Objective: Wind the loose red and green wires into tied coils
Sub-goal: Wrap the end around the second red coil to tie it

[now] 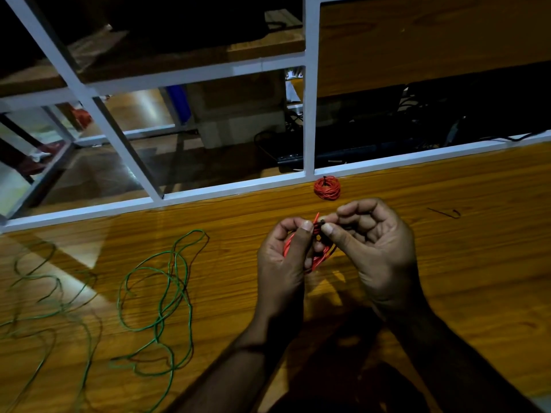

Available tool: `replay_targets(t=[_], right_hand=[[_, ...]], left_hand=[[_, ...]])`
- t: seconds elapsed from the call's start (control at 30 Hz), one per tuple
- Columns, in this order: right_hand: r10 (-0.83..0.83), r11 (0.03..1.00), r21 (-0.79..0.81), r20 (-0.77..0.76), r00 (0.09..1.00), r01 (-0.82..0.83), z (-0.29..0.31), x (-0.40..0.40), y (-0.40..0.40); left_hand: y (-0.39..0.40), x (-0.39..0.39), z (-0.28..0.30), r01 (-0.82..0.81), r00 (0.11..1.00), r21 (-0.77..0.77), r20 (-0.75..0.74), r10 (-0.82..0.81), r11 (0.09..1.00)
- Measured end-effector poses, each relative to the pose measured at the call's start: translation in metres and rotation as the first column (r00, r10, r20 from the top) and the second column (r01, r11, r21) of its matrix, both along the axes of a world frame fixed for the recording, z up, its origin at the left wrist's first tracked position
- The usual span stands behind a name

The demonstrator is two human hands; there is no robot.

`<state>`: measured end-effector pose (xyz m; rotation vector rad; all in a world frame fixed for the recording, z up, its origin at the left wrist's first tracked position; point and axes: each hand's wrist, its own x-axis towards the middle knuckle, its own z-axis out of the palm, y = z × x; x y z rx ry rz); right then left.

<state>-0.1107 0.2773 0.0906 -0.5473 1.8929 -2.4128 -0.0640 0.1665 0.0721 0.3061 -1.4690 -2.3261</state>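
A small coil of red wire [320,257] hangs between my two hands above the wooden table. My left hand [283,257] grips the coil's left side, thumb pressed on its top. My right hand [372,248] pinches a dark tie [321,225] at the top of that coil with thumb and forefinger. Much of the coil is hidden by my fingers. A second red coil [327,188], bound with a dark tie, lies near the table's far edge. Loose green wire [161,296] sprawls in loops on the table to the left.
A spare dark tie [444,213] lies on the table [477,278] to the right. A white metal frame [232,186] runs along the table's far edge, with shelves and dark equipment beyond it.
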Motion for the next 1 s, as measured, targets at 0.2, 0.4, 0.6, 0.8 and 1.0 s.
replay_targets(t=[0.2,0.4,0.6,0.8,1.0], right_hand=[[-0.003,1.000,0.002,-0.002,1.000,0.003,0.0015,0.0011,0.0000],[-0.001,1.000,0.003,0.000,1.000,0.001,0.0041,0.0015,-0.0010],[-0.008,1.000,0.030,-0.023,1.000,0.009,0.0038,0.0012,0.0001],[-0.011,1.000,0.011,-0.002,1.000,0.011,0.0044,0.0010,-0.0007],[-0.010,1.000,0.023,-0.003,1.000,0.010,0.0054,0.0024,0.0007]], left_hand=[[0.0004,0.0009,-0.0001,-0.003,1.000,-0.004,-0.006,0.003,1.000],[0.0016,0.0006,0.0014,-0.011,1.000,0.014,-0.005,0.011,1.000],[0.0006,0.0011,0.0017,-0.010,1.000,0.003,-0.003,0.010,1.000],[0.0003,0.0023,0.0011,-0.001,1.000,-0.002,-0.005,0.001,1.000],[0.0012,0.0013,0.0006,0.004,1.000,-0.002,-0.009,-0.004,1.000]])
